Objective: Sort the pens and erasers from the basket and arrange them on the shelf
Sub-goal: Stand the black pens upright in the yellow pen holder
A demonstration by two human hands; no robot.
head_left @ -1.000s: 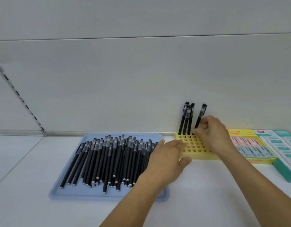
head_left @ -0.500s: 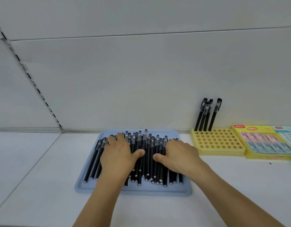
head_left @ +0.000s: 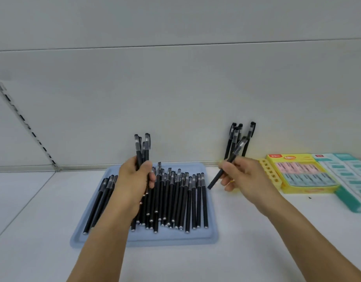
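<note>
A pale blue tray (head_left: 211, 235) lies on the white shelf with several black pens (head_left: 180, 200) lying side by side in it. My left hand (head_left: 134, 180) is closed around a small bunch of black pens (head_left: 142, 149), held upright above the tray. My right hand (head_left: 242, 176) pinches a single black pen (head_left: 229, 161), tilted, to the right of the tray. Behind it, several pens (head_left: 239, 137) stand upright in a yellow holed pen holder (head_left: 270, 174), which my right hand mostly hides.
A yellow box of pastel erasers (head_left: 301, 174) sits right of the holder. A teal eraser box (head_left: 354, 180) lies at the far right edge. The shelf's white back wall rises behind, with a slotted upright at the left.
Both hands lay flat on the pens in the tray half a second ago. Now the left hand has lifted a bunch of pens and the right has lifted one toward the holder.
</note>
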